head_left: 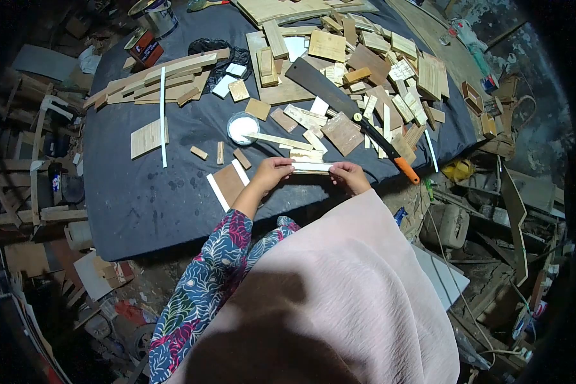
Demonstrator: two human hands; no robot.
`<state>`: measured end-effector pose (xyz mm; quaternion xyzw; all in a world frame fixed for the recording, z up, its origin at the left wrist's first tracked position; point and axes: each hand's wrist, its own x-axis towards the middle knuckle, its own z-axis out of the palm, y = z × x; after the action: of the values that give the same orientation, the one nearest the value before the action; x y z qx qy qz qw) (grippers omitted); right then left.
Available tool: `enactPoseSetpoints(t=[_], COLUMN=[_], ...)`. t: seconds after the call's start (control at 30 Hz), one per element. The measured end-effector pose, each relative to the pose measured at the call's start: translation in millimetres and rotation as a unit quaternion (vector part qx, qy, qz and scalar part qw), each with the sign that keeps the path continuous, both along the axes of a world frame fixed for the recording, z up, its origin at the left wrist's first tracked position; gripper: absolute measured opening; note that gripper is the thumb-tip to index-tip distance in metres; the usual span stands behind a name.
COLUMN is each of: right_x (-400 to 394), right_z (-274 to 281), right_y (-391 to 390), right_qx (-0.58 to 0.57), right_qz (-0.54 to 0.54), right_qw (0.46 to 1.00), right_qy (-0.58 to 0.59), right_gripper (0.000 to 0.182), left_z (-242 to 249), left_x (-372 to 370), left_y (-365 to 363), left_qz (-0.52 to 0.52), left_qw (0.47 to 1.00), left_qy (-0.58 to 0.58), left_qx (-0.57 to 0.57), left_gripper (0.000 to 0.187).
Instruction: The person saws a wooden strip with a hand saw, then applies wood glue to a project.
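Note:
Between my two hands, near the front edge of the cloth-covered table, is a short white-faced strip (312, 168). My left hand (274, 175) pinches its left end, and my right hand (350, 177) grips the right end. Just beyond it lie small wood pieces and a flat stick (278, 141), whose far end rests on a tub of white paste (244, 128). A brown board with white strips along two sides (227, 184) lies to the left of my left hand. Three small wood blocks (220, 153) are behind that board.
A handsaw with an orange-tipped handle (390, 150) lies right of my hands, over a large pile of wood offcuts (365, 64). Long boards (153, 83), a long white strip (163, 118) and cans (144, 48) are on the left part of the dark cloth (141, 205).

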<state>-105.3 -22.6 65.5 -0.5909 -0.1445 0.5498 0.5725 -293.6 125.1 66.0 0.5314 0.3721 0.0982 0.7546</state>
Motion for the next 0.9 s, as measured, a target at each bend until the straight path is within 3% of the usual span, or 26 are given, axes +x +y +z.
enactPoseSetpoints(t=[0.27, 0.43, 0.47, 0.6, 0.63, 0.67, 0.73, 0.9], right_x=[0, -1, 0, -7, -13, -16, -22, -37], right_z=[-4, -2, -5, -22, -25, -27, -20, -23], right_y=[0, -3, -6, -27, -31, -37, -41, -46], right_qx=[0.007, 0.003, 0.012, 0.038, 0.040, 0.049, 0.077, 0.052], right_qz=[0.002, 0.004, 0.034, 0.137, 0.144, 0.174, 0.253, 0.245], right_qw=[1.000, 1.000, 0.997, 0.961, 0.959, 0.911, 0.836, 0.830], right_qy=[-0.004, -0.016, -0.061, -0.237, -0.241, -0.370, -0.480, -0.499], right_gripper=[0.018, 0.018, 0.017, 0.013, 0.013, 0.014, 0.016, 0.016], left_z=[-1, -4, -4, -2, -2, -3, -13, -23], left_x=[1, 0, -3, -22, -27, -32, -38, -46], left_y=[-1, -3, -5, -20, -25, -30, -39, -51], left_qz=[-0.003, -0.011, -0.011, -0.101, -0.121, -0.142, -0.156, -0.165], left_qw=[1.000, 0.997, 0.997, 0.918, 0.912, 0.906, 0.899, 0.871], left_qy=[0.004, 0.012, 0.012, 0.054, 0.048, 0.042, 0.039, 0.062], left_qx=[0.004, 0.079, 0.079, 0.380, 0.389, 0.397, 0.407, 0.459], left_gripper=[0.023, 0.022, 0.022, 0.018, 0.017, 0.015, 0.014, 0.017])
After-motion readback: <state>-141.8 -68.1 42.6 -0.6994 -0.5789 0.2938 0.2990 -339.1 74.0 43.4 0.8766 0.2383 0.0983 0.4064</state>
